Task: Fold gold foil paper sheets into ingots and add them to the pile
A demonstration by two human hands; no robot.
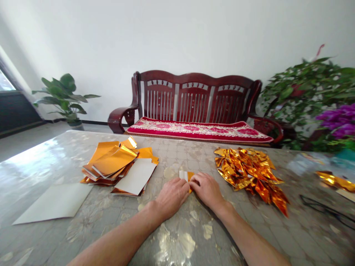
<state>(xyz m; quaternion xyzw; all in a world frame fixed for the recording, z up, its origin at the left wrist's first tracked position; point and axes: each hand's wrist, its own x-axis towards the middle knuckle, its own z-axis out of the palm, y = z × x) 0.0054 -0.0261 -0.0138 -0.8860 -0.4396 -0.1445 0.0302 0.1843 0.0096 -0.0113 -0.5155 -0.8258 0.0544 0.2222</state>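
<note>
Orange and whitish, the small foil paper [190, 176] lies on the counter [177, 240] between your two hands, near the middle of the view. Your right hand [206, 188] has its thumb and index finger closed on the paper's near right side. Your left hand [173, 194] rests beside it with fingers bent over the paper's near left side; its fingertips are hidden, so whether it pinches or merely presses cannot be told. The two hands are close together, their fingers almost meeting.

To your left, you have an uneven stack [112, 160] of orange sheets, some edges jutting out. Pale-faced sheets [135, 176] lie against its right side, and one pale sheet [55, 202] lies flat, nearer to you. To your right sits a heap [249, 171] of crumpled-looking, pointed foil pieces. Further right are dark-framed glasses [327, 210], a clear bag [307, 163] and another foil piece [335, 180]. Beyond the counter, you face a dark red wooden bench [194, 99] bearing a red patterned mat [191, 129].
</note>
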